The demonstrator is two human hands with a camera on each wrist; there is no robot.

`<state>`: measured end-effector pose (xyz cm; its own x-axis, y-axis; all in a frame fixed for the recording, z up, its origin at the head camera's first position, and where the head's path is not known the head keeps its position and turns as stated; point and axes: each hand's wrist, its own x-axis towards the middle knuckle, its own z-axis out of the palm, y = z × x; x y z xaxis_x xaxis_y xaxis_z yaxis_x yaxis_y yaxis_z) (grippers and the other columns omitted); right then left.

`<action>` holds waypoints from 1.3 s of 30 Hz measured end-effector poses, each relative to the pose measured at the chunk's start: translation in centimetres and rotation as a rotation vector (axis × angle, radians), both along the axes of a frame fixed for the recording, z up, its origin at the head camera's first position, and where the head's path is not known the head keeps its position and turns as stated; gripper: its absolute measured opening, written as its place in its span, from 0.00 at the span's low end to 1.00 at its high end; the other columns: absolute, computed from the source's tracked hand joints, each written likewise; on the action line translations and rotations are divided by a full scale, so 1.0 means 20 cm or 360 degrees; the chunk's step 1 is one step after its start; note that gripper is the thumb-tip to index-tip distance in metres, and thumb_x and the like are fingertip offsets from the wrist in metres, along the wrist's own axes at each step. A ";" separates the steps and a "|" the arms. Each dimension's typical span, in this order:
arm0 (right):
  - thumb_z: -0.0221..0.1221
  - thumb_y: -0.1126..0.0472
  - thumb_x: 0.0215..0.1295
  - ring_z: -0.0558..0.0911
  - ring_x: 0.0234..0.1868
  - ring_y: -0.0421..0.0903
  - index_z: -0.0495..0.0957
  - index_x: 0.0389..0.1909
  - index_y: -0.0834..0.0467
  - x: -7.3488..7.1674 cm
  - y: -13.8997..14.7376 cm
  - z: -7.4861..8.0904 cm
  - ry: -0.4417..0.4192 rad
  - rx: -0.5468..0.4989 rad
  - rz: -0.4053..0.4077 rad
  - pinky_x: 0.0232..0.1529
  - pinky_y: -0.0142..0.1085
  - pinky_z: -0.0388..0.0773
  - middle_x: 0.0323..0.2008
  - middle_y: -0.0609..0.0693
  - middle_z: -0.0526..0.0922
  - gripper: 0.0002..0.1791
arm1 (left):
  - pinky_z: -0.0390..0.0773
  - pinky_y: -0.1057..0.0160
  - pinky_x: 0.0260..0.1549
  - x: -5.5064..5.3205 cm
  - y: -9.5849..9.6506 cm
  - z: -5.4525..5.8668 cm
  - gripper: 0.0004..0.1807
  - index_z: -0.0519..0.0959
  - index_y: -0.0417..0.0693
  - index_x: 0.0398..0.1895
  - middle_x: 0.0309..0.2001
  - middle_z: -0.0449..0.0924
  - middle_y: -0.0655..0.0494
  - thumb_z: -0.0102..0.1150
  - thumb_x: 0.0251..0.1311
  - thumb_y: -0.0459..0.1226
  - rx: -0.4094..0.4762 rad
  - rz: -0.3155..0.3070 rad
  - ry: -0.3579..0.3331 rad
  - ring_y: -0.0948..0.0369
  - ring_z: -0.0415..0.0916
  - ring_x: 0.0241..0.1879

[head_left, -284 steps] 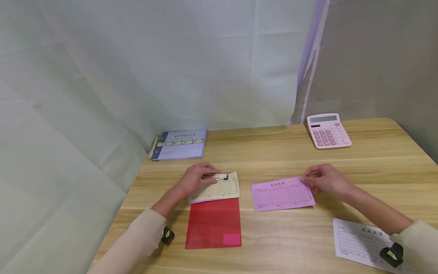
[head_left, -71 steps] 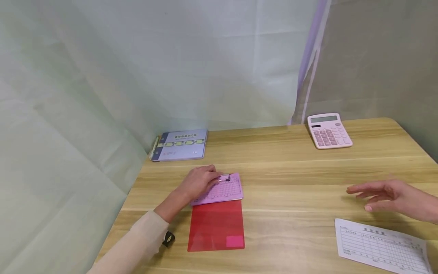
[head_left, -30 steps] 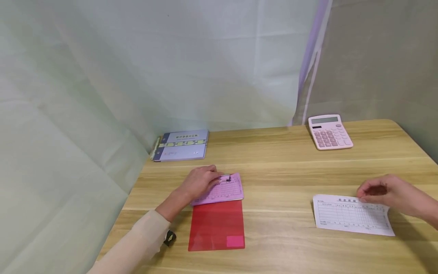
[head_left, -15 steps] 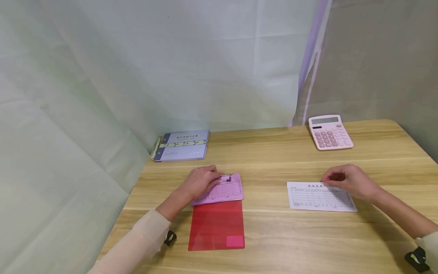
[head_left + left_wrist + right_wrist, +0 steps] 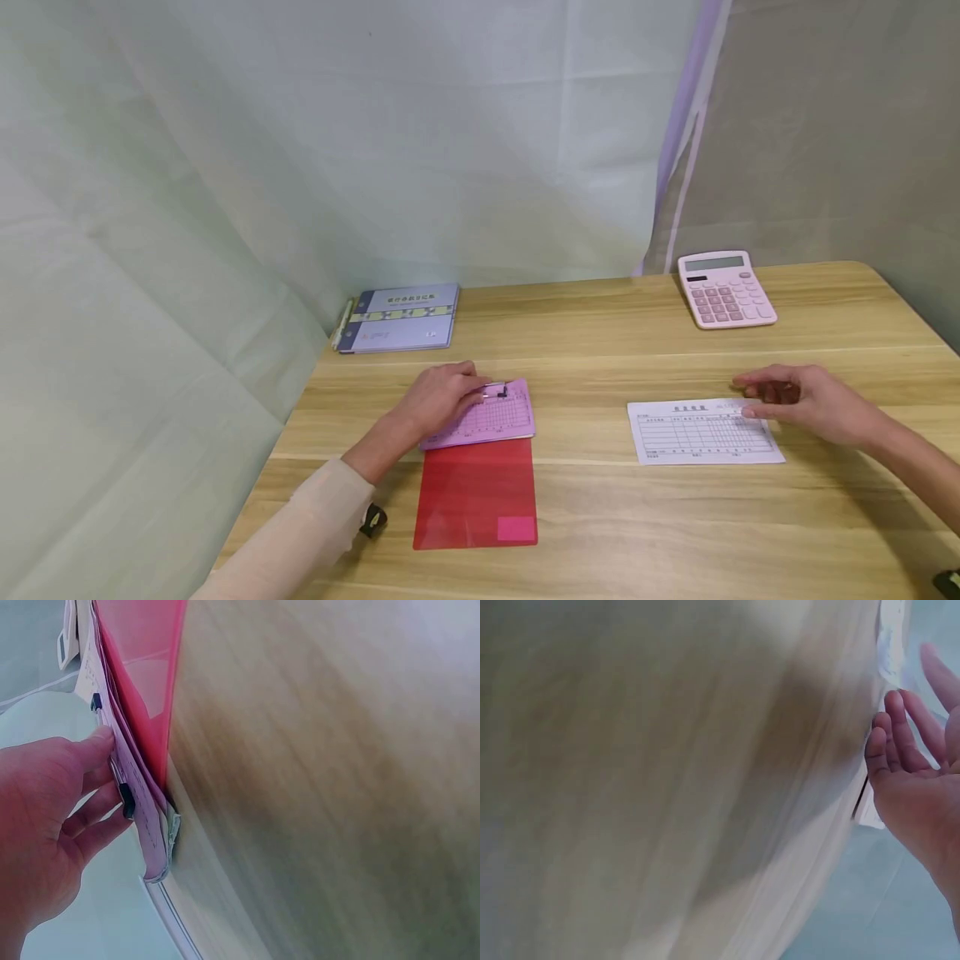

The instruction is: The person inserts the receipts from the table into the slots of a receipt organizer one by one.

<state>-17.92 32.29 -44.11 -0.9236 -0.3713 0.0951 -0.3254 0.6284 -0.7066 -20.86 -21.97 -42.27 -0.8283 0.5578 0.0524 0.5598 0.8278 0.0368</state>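
Note:
My left hand (image 5: 442, 400) grips the metal clip (image 5: 124, 787) at the top of a red clipboard (image 5: 476, 496), thumb on one side and fingers curled on the other. Beneath the clip lies a stack of slips with a pink printed receipt (image 5: 495, 417) on top and a cream edge below it. A white receipt slip (image 5: 705, 433) lies flat on the table to the right of the clipboard. My right hand (image 5: 817, 404) hovers at that slip's upper right corner, its thumb and fingers apart with nothing between them.
A blue-grey account book (image 5: 408, 317) lies at the back left, with a pen (image 5: 342, 325) along its left side. At the back right is a pink calculator (image 5: 726, 289). The wooden table (image 5: 675, 533) meets hanging fabric behind and at the left.
Earlier, a pink receipt went from my right hand onto the clipboard's stack. My right hand then brought the white slip leftward, laid it down and let go. My left hand stays at the clip.

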 end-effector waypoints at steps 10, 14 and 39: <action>0.71 0.68 0.66 0.74 0.33 0.36 0.88 0.38 0.55 -0.01 -0.05 -0.02 0.0071 0.0173 -0.0032 0.33 0.31 0.73 0.35 0.44 0.84 0.05 | 0.78 0.64 0.41 0.00 0.00 0.01 0.16 0.88 0.53 0.61 0.41 0.80 0.62 0.68 0.72 0.42 -0.0002 0.0021 -0.0009 0.64 0.74 0.36; 0.70 0.66 0.69 0.76 0.33 0.36 0.88 0.38 0.57 -0.04 -0.11 0.01 0.0098 0.0152 -0.0031 0.35 0.30 0.74 0.35 0.45 0.86 0.01 | 0.78 0.64 0.42 0.01 0.00 0.01 0.17 0.88 0.54 0.61 0.41 0.80 0.62 0.69 0.72 0.42 -0.0003 0.0027 -0.0016 0.64 0.74 0.36; 0.68 0.67 0.70 0.78 0.35 0.47 0.86 0.40 0.63 -0.08 -0.25 0.03 0.0011 0.0198 -0.0151 0.32 0.32 0.73 0.35 0.51 0.87 0.02 | 0.77 0.66 0.40 0.00 0.00 -0.01 0.17 0.87 0.56 0.62 0.42 0.79 0.63 0.67 0.73 0.43 -0.0054 0.0016 0.0002 0.65 0.73 0.36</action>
<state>-19.43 27.37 -43.43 -0.9546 -0.2916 0.0604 -0.2649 0.7390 -0.6195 -20.94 -21.99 -42.40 -0.8338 0.5510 0.0347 0.5515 0.8341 0.0076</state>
